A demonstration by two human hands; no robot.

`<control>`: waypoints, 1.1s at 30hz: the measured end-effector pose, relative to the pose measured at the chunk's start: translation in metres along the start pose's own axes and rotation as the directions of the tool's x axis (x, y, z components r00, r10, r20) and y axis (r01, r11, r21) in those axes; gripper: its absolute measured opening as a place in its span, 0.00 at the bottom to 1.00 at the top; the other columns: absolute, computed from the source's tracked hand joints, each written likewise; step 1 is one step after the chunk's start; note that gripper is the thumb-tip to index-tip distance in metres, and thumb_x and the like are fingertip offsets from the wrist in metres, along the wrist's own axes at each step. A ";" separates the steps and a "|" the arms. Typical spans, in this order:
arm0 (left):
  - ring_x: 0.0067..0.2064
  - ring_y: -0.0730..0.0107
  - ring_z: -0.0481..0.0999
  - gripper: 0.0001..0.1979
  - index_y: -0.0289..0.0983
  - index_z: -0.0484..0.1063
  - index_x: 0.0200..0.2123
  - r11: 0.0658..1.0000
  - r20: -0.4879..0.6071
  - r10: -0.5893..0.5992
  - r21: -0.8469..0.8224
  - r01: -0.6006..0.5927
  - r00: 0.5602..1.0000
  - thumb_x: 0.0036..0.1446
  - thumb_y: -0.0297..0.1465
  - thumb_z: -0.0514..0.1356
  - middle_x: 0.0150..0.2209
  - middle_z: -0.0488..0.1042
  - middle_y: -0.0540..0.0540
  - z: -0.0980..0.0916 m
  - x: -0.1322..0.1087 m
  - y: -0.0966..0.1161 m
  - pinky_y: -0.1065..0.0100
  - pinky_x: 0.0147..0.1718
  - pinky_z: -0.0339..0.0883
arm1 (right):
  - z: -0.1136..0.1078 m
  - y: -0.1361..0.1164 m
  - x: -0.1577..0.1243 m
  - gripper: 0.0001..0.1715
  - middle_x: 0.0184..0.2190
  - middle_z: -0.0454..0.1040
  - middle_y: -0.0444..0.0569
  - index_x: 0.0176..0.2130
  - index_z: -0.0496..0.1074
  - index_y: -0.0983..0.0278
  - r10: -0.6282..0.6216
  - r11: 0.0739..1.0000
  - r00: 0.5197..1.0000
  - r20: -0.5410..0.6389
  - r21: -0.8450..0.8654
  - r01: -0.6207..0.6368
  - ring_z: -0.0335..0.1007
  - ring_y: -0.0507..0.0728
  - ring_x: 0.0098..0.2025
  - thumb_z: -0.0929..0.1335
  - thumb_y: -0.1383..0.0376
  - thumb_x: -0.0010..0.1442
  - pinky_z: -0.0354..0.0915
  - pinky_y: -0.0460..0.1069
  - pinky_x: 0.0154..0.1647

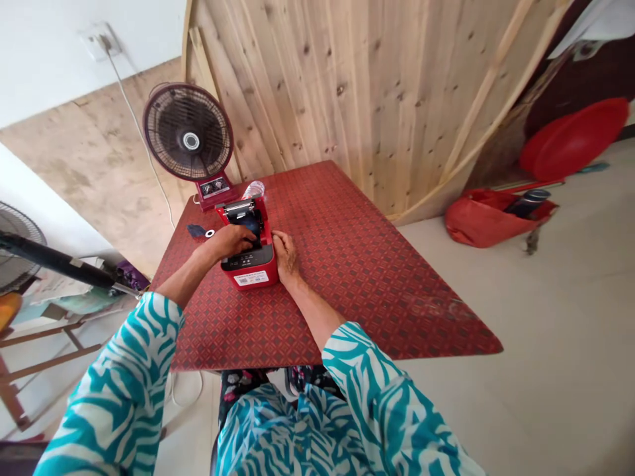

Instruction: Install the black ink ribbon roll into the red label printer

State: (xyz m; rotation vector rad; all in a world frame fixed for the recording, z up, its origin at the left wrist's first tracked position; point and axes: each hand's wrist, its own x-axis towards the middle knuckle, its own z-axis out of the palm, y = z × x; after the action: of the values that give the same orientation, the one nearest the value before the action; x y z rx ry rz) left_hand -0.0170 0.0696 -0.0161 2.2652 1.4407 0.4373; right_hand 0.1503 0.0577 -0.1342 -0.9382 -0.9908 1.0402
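A red and black label printer (255, 276) stands on the table with its lid (241, 207) raised, showing the dark inside. My left hand (233, 240) reaches in from the left, fingers bent down into the open compartment; their tips, and whatever they pinch, are hidden. Against the printer's right wall lies my right hand (285, 254), fingers curled along its edge and holding the side. Just left of the printer are a small white ring (210, 233) and a dark blue crumpled piece (196, 230). A clear plastic bottle (255, 189) lies behind the lid.
The table has a red patterned cover (367, 284). A dark red fan (188, 135) stands at its far left corner, near a wooden panel wall (347, 79). A red bag (476, 221) rests on the floor to the right. Another fan (20, 244) is at the left edge.
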 end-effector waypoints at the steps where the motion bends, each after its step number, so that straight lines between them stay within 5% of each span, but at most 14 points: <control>1: 0.42 0.52 0.80 0.07 0.44 0.82 0.30 0.997 0.021 -0.032 0.069 0.031 0.999 0.43 0.31 0.70 0.34 0.82 0.45 0.001 0.010 -0.002 0.60 0.47 0.70 | 0.001 0.000 0.000 0.18 0.44 0.79 0.49 0.41 0.78 0.58 -0.002 1.000 1.000 0.002 0.001 0.002 0.72 0.59 0.52 0.64 0.54 0.59 0.65 0.57 0.62; 5: 0.47 0.44 0.80 0.08 0.43 0.77 0.27 0.981 0.020 -0.106 0.166 0.102 0.994 0.41 0.34 0.72 0.31 0.79 0.42 0.010 0.031 -0.010 0.57 0.48 0.70 | 0.003 -0.001 0.001 0.15 0.43 0.79 0.48 0.40 0.78 0.57 -0.013 1.000 1.000 0.005 0.005 0.013 0.71 0.58 0.52 0.64 0.56 0.60 0.65 0.55 0.62; 9: 0.50 0.40 0.79 0.09 0.42 0.75 0.26 0.978 0.036 -0.118 0.180 0.110 0.992 0.43 0.34 0.71 0.31 0.78 0.41 0.005 0.027 -0.005 0.54 0.51 0.69 | 0.004 -0.003 0.002 0.16 0.44 0.78 0.50 0.41 0.77 0.59 -0.006 1.000 1.000 0.003 0.000 0.006 0.71 0.59 0.52 0.64 0.56 0.60 0.64 0.56 0.62; 17: 0.47 0.46 0.79 0.10 0.42 0.77 0.38 0.937 0.032 -0.084 0.342 0.068 0.996 0.49 0.30 0.66 0.40 0.79 0.41 -0.010 -0.002 0.017 0.56 0.50 0.67 | 0.003 -0.001 0.002 0.15 0.43 0.80 0.48 0.39 0.78 0.58 0.016 1.000 0.999 0.047 0.008 -0.017 0.72 0.60 0.52 0.65 0.56 0.59 0.65 0.57 0.61; 23: 0.37 0.56 0.77 0.12 0.40 0.79 0.38 0.904 -0.021 -0.028 0.426 0.034 0.999 0.50 0.36 0.62 0.35 0.79 0.43 -0.009 -0.002 0.028 0.62 0.38 0.67 | 0.002 0.002 0.002 0.15 0.43 0.81 0.48 0.38 0.79 0.58 0.007 1.000 1.000 0.030 0.001 -0.007 0.73 0.59 0.51 0.65 0.56 0.58 0.65 0.57 0.61; 29: 0.31 0.63 0.74 0.16 0.39 0.80 0.38 0.998 -0.025 -0.045 -0.034 0.044 0.999 0.49 0.41 0.62 0.29 0.77 0.48 -0.037 -0.028 0.033 0.65 0.33 0.67 | -0.001 0.003 0.002 0.15 0.41 0.81 0.46 0.38 0.79 0.57 -0.009 1.000 0.998 0.059 0.015 0.009 0.74 0.59 0.50 0.66 0.55 0.57 0.66 0.57 0.60; 31: 0.31 0.63 0.74 0.18 0.38 0.79 0.39 0.963 -0.155 -0.145 -0.247 0.104 0.977 0.49 0.42 0.63 0.30 0.77 0.47 -0.053 -0.050 0.018 0.64 0.34 0.69 | -0.001 0.004 0.002 0.15 0.41 0.81 0.46 0.37 0.79 0.57 -0.009 1.000 0.999 0.050 0.025 0.008 0.74 0.59 0.50 0.66 0.55 0.56 0.66 0.57 0.59; 33: 0.31 0.66 0.73 0.18 0.37 0.77 0.39 0.923 -0.370 -0.236 -0.374 0.089 0.898 0.48 0.43 0.64 0.30 0.76 0.48 -0.065 -0.074 -0.007 0.64 0.34 0.69 | -0.001 0.006 0.002 0.16 0.40 0.81 0.46 0.37 0.79 0.57 -0.005 1.000 0.999 0.035 0.030 0.004 0.74 0.60 0.49 0.66 0.54 0.56 0.66 0.57 0.59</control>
State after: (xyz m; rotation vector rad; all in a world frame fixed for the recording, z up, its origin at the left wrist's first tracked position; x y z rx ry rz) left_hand -0.0836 0.0163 0.0337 1.8158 1.5829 1.0742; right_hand 0.1496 0.0606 -0.1397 -0.8953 -1.0036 1.0680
